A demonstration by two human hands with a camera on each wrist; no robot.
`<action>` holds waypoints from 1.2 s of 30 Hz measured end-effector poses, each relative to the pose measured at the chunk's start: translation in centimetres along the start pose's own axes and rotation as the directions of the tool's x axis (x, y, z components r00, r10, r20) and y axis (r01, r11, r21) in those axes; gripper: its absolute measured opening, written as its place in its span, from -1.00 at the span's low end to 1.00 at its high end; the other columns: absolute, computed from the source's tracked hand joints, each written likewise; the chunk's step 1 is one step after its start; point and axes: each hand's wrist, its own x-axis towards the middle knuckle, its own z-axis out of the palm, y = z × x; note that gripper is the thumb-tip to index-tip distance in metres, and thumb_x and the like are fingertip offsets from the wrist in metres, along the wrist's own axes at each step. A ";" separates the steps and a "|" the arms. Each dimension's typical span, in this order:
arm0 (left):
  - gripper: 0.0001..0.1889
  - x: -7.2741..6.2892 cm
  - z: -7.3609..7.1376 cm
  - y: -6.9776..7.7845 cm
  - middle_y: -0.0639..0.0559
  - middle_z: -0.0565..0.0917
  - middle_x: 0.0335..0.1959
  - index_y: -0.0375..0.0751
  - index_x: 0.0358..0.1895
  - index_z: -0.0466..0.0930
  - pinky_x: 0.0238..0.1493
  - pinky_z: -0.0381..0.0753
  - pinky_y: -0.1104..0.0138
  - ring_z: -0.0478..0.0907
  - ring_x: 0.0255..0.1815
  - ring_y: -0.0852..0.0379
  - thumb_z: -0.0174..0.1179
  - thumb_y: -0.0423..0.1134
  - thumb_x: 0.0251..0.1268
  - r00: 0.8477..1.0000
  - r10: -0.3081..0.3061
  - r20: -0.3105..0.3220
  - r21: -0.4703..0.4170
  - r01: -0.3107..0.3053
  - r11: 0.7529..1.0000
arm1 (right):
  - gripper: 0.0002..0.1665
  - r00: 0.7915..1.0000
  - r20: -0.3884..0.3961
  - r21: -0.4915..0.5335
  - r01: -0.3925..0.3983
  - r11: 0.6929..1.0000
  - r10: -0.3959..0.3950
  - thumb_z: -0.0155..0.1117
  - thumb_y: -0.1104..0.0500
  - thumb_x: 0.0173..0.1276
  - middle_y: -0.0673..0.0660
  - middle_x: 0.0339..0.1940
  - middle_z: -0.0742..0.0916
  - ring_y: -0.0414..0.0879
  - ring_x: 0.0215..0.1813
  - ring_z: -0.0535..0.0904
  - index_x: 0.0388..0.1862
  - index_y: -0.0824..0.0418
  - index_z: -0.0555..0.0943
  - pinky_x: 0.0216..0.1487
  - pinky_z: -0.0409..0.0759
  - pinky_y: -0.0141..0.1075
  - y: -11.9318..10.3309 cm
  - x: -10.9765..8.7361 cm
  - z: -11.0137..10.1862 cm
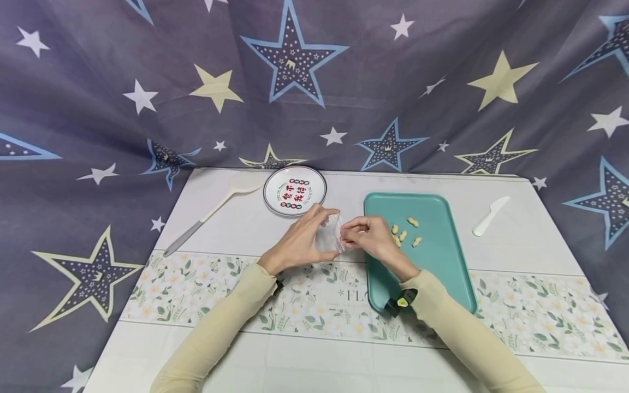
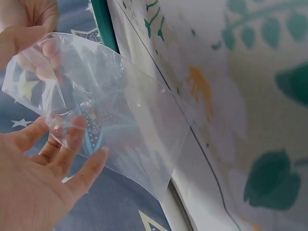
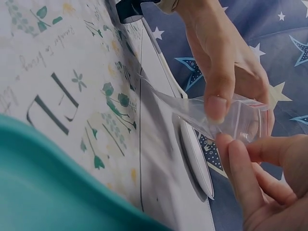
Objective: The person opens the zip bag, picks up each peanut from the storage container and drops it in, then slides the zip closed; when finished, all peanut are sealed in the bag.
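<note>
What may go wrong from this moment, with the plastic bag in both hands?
The clear bag looks thin and flexible, so it might slip or fold between the left hand and the right hand. The right forearm reaches across the tray; lowering it could perhaps scatter the loose peanuts.

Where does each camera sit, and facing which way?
Head: on the head, facing forward and down over the tray; left hand, right hand, sleeves show.
Left wrist: on that wrist, facing the clear bag; both hands show.
Right wrist: on that wrist, facing the bag; both hands show.
Shared by both wrist views: the bag.
</note>
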 end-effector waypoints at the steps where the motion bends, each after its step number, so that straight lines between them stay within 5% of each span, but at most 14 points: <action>1: 0.00 0.0 0.0 0.0 0.06 0.45 0.07 0.07 0.54 0.32 -0.14 0.65 0.30 0.51 -0.04 0.15 0.61 0.04 -0.05 1.000 -0.001 0.000 0.004 0.001 1.000 | -0.81 1.000 -0.005 -0.005 0.005 1.000 -0.005 0.42 0.30 0.40 0.26 -0.27 0.84 -0.21 -0.40 0.78 -0.07 0.39 0.77 -0.15 0.83 -0.14 0.0 0.0 0.0; 10: 0.04 0.2 0.0 0.0 0.02 0.48 0.12 0.02 0.55 0.31 -0.13 0.66 0.26 0.51 -0.06 0.14 0.63 0.10 -0.06 1.000 0.007 0.007 0.030 -0.007 1.000 | -0.78 0.996 -0.037 -0.039 0.079 0.996 -0.081 0.41 0.27 0.41 0.34 -0.19 0.82 0.19 -0.23 0.81 -0.04 0.37 0.75 -0.15 0.81 0.03 -0.2 -0.1 -0.8; 17: 0.04 0.4 0.1 -0.1 0.02 0.49 0.14 -0.01 0.54 0.34 -0.06 0.67 0.23 0.52 -0.05 0.15 0.64 0.09 -0.08 1.000 0.027 -0.004 0.043 -0.027 0.999 | -0.73 0.996 -0.002 0.057 0.090 0.994 -0.090 0.31 0.28 0.50 0.35 -0.22 0.84 -0.18 -0.37 0.78 -0.01 0.50 0.71 -0.13 0.83 -0.11 -0.9 -0.3 -0.5; 23: 0.04 0.6 0.3 0.1 0.00 0.52 0.16 0.02 0.53 0.35 0.07 0.69 0.18 0.55 0.02 0.13 0.67 0.08 -0.12 0.999 0.039 -0.001 0.043 -0.039 0.998 | -0.69 0.994 0.072 0.036 0.075 0.997 -0.078 0.37 0.21 0.48 0.29 -0.24 0.86 -0.21 -0.36 0.79 -0.01 0.47 0.73 -0.04 0.81 0.04 -1.2 -0.4 -0.3; 29: 0.05 0.7 0.5 0.2 0.05 0.50 0.15 -0.04 0.53 0.36 0.19 0.65 0.10 0.56 0.08 0.09 0.67 0.08 -0.12 0.999 0.035 0.021 0.040 -0.035 0.999 | -0.74 0.994 0.063 0.003 0.090 0.996 -0.090 0.33 0.28 0.46 0.29 -0.22 0.85 -0.26 -0.36 0.74 -0.02 0.48 0.73 -0.18 0.82 -0.20 -0.9 -0.3 -0.1; 36: 0.02 0.8 0.5 0.3 0.03 0.52 0.13 -0.01 0.52 0.37 0.05 0.70 0.19 0.55 0.02 0.12 0.66 0.08 -0.08 0.999 0.045 0.005 0.037 -0.045 0.998 | -0.74 0.995 0.043 0.018 0.091 0.996 -0.092 0.26 0.30 0.51 0.30 -0.13 0.84 -0.28 -0.31 0.73 0.01 0.47 0.72 -0.22 0.76 -0.40 -1.2 -0.5 -0.1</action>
